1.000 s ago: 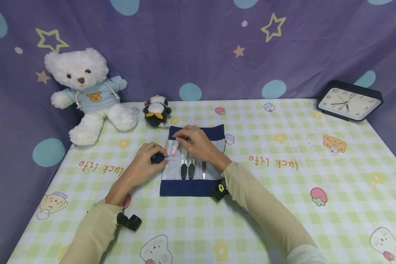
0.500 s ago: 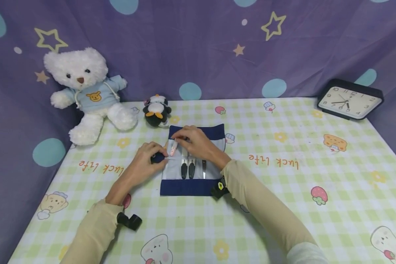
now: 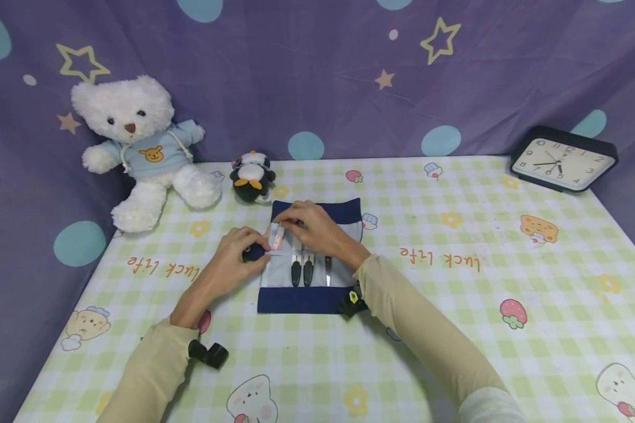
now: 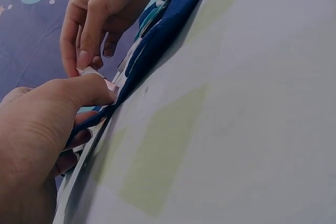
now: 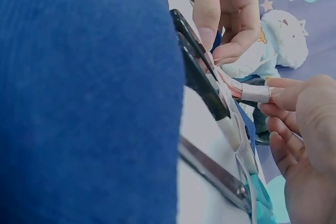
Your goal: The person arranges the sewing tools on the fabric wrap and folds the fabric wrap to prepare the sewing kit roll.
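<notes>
A fabric roll-up case (image 3: 309,300), navy with a pale grey inside, lies unrolled on the table. My left hand (image 3: 236,255) pinches its left edge, where a navy part is folded over. My right hand (image 3: 313,228) pinches the upper end of a small pink-and-white strip (image 3: 278,237); in the right wrist view the strip (image 5: 255,93) leans against the case's inside near the left fingertips. What the strip is, I cannot tell. Two black-handled tools (image 3: 296,274) sit in the case beside it. Scissors with teal handles (image 5: 258,198) show farther along, their blade (image 3: 328,271) pointing toward me.
A white teddy bear (image 3: 150,161) sits at the back left, with a small penguin plush (image 3: 251,177) to its right. A black-framed clock (image 3: 563,160) stands at the back right. A checked cloth (image 3: 455,329) covers the table.
The strip and my right fingertips have shifted slightly left toward the case's left edge. My left hand has stayed in place on that edge.
</notes>
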A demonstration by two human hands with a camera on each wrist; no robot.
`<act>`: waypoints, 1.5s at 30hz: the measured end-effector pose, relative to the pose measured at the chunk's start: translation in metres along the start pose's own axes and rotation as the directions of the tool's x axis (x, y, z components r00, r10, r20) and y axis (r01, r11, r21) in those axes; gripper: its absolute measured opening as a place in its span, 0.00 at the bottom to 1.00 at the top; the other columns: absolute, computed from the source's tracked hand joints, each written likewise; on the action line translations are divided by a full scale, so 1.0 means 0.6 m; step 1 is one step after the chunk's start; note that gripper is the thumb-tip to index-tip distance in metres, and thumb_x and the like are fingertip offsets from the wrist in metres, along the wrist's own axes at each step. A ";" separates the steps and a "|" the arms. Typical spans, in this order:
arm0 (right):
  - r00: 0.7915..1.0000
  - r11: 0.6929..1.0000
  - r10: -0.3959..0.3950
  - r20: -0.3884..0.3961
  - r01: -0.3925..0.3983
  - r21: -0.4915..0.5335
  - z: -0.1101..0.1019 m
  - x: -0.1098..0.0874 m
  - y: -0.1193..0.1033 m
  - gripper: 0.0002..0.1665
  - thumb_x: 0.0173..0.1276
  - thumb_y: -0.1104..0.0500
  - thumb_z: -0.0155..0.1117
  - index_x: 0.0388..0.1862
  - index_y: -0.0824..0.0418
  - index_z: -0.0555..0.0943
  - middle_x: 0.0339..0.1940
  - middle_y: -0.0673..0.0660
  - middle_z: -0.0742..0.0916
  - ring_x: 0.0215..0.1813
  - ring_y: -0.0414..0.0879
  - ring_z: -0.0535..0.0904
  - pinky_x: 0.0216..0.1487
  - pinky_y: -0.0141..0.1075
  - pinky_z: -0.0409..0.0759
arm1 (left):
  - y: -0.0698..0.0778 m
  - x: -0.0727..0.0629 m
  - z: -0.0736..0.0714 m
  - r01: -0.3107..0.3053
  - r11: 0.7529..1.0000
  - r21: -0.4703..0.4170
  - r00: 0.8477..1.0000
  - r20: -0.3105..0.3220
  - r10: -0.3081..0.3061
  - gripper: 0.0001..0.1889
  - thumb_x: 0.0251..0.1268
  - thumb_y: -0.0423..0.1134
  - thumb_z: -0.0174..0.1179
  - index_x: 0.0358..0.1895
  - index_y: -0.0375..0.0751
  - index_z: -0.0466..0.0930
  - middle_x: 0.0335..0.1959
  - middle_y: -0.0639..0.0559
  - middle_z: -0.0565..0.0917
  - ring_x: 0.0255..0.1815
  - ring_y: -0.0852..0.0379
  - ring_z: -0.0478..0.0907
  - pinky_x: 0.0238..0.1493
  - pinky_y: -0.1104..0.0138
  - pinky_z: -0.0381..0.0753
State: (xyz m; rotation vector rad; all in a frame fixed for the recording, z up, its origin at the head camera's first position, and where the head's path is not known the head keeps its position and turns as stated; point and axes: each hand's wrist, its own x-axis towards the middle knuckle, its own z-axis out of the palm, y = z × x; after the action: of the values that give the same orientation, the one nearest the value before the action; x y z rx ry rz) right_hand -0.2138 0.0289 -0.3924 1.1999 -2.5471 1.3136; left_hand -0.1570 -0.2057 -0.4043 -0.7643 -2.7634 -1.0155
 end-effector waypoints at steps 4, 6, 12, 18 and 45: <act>1.000 0.999 0.029 0.010 -0.030 0.029 0.002 0.002 0.000 0.13 0.79 0.65 0.61 0.56 0.63 0.87 0.47 0.56 0.87 0.44 0.42 0.80 0.47 0.33 0.78 | 0.000 0.000 0.000 -0.004 1.000 -0.005 1.000 0.000 0.004 0.07 0.62 0.33 0.72 0.42 0.41 0.86 0.47 0.45 0.83 0.49 0.44 0.74 0.53 0.49 0.68; 0.998 0.998 0.053 0.019 -0.054 0.045 0.003 0.003 0.001 0.13 0.79 0.65 0.60 0.56 0.63 0.87 0.47 0.55 0.87 0.44 0.42 0.81 0.47 0.33 0.78 | 0.001 0.000 0.000 -0.004 1.000 -0.007 1.000 0.003 0.004 0.07 0.63 0.33 0.72 0.42 0.42 0.86 0.47 0.46 0.83 0.49 0.44 0.74 0.54 0.49 0.67; 0.987 0.985 0.152 0.056 -0.156 0.078 0.006 0.006 0.002 0.14 0.80 0.64 0.59 0.59 0.64 0.84 0.50 0.56 0.87 0.48 0.42 0.83 0.50 0.32 0.79 | 0.001 -0.001 0.000 0.004 1.000 -0.008 1.000 0.003 -0.004 0.07 0.63 0.33 0.72 0.42 0.42 0.85 0.47 0.47 0.82 0.50 0.44 0.73 0.56 0.47 0.66; 0.978 0.976 0.205 0.047 -0.208 0.059 0.008 0.007 0.002 0.11 0.80 0.62 0.60 0.55 0.64 0.84 0.47 0.55 0.88 0.47 0.43 0.83 0.48 0.32 0.79 | 0.001 -0.001 0.001 0.027 1.000 -0.001 1.000 0.008 -0.027 0.07 0.64 0.34 0.71 0.43 0.42 0.86 0.47 0.45 0.83 0.50 0.43 0.73 0.54 0.47 0.66; 0.974 0.976 0.201 0.110 -0.209 0.069 0.012 0.015 -0.003 0.10 0.81 0.63 0.59 0.54 0.64 0.84 0.47 0.55 0.88 0.46 0.42 0.83 0.47 0.32 0.80 | -0.001 0.000 0.000 0.057 0.998 -0.016 0.998 0.031 -0.056 0.07 0.65 0.34 0.71 0.44 0.43 0.85 0.50 0.44 0.82 0.51 0.43 0.73 0.55 0.45 0.64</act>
State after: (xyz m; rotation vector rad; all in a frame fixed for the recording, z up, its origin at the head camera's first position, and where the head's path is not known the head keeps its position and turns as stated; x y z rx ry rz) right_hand -0.2165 0.0179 -0.3924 1.0664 -2.7810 1.4422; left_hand -0.1571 -0.2058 -0.4047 -0.7137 -2.8211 -1.0475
